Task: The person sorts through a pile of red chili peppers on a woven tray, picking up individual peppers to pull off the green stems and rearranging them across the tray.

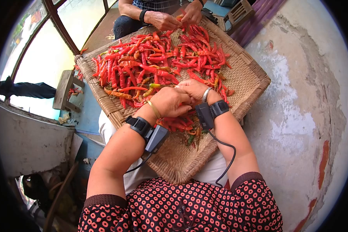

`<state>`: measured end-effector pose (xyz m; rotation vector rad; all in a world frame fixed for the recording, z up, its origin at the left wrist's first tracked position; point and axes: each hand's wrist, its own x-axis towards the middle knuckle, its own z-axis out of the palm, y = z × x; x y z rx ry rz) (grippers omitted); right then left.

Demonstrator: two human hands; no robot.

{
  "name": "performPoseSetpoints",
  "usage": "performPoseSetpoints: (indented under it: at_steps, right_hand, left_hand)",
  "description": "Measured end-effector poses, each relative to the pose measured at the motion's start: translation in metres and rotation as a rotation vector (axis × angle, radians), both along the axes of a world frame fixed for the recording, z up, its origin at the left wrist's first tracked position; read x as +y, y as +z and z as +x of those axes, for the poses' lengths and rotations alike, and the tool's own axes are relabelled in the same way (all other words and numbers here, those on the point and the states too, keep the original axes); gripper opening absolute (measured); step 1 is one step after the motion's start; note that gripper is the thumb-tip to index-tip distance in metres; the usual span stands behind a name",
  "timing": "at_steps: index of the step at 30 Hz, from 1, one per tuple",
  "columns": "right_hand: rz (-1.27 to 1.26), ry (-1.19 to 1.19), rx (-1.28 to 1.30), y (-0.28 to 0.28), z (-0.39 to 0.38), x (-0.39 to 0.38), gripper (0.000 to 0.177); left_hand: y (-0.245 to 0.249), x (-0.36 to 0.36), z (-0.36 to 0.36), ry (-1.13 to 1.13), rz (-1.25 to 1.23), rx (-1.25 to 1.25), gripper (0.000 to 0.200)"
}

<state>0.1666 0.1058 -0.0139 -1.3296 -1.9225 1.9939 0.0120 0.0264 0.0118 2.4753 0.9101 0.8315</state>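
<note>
Red chili peppers point(129, 67) lie heaped on a woven tray point(253, 79) in front of me. My left hand point(170, 101), wearing a gold bangle, is closed, its fingers curled in over the near part of the heap. Meeting it at the fingertips is my right hand point(194, 89), with a silver bangle, also closed in a pinch. Whatever sits between the fingers is hidden behind my left hand's knuckles. Below my wrists, a smaller group of red peppers point(178, 123) lies near the tray's close corner, with a few greenish bits beside it.
Across the tray, another person's hands point(164, 20) work together above the far edge. A small wooden stool point(63, 91) stands at left by the window frame. A worn plaster wall point(297, 96) rises at right. Cables hang from both my wrist devices.
</note>
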Motion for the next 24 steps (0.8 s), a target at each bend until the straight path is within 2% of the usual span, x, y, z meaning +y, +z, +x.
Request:
performPoseSetpoints:
  at_steps: [2, 6, 8, 9, 11, 12, 13, 14, 15, 16, 17, 19, 20, 24]
  right_hand:
    - [-0.169, -0.097, 0.272, -0.03, 0.002, 0.008, 0.025]
    - [-0.333, -0.203, 0.238, 0.012, -0.001, -0.01, 0.024]
    - [-0.098, -0.04, 0.207, 0.014, 0.008, 0.0, 0.025]
    - [-0.099, -0.036, 0.208, 0.019, 0.014, 0.003, 0.025]
    - [0.237, -0.125, 0.176, 0.033, 0.023, 0.006, 0.033]
    - [0.284, -0.309, 0.378, 0.04, 0.022, 0.004, 0.039]
    - [0.329, -0.495, 0.578, 0.048, 0.021, 0.002, 0.047]
    - [0.416, -0.658, 0.671, 0.055, 0.018, 0.0, 0.063]
    - [0.544, -0.745, 0.558, 0.051, 0.022, 0.007, 0.065]
    - [0.599, -0.761, 0.341, 0.041, 0.028, 0.015, 0.06]
    - [0.649, -0.77, 0.124, 0.031, 0.034, 0.021, 0.056]
    - [0.789, -0.419, -0.408, 0.024, 0.036, 0.021, 0.042]
    - [0.796, -0.317, -0.512, 0.016, 0.033, 0.02, 0.033]
    - [0.879, -0.087, -0.884, 0.015, 0.013, 0.005, 0.025]
  left_hand:
    - [0.004, -0.001, -0.001, -0.052, -0.043, -0.173, 0.015]
    - [0.003, 0.001, -0.001, -0.075, -0.059, -0.212, 0.015]
    - [0.009, -0.003, 0.0, 0.155, -0.17, -0.5, 0.014]
    - [0.006, 0.002, -0.002, 0.322, -0.09, -0.511, 0.013]
    - [0.007, 0.008, -0.011, 0.645, 0.085, -0.31, 0.013]
    - [0.002, 0.012, -0.016, 0.724, 0.174, -0.16, 0.018]
    - [-0.003, 0.013, -0.019, 0.725, 0.171, -0.159, 0.018]
    - [-0.008, 0.015, -0.019, 0.738, 0.219, -0.068, 0.022]
    - [-0.012, 0.016, -0.02, 0.749, 0.267, 0.024, 0.027]
    - [-0.015, 0.018, -0.021, 0.725, 0.212, 0.073, 0.035]
    - [-0.017, 0.019, -0.021, 0.723, 0.215, 0.075, 0.035]
    - [-0.023, 0.021, -0.02, 0.816, 0.253, 0.131, 0.039]
    - [-0.026, 0.021, -0.021, 0.81, 0.254, 0.135, 0.039]
    - [-0.033, 0.021, -0.022, 0.878, 0.182, 0.305, 0.041]
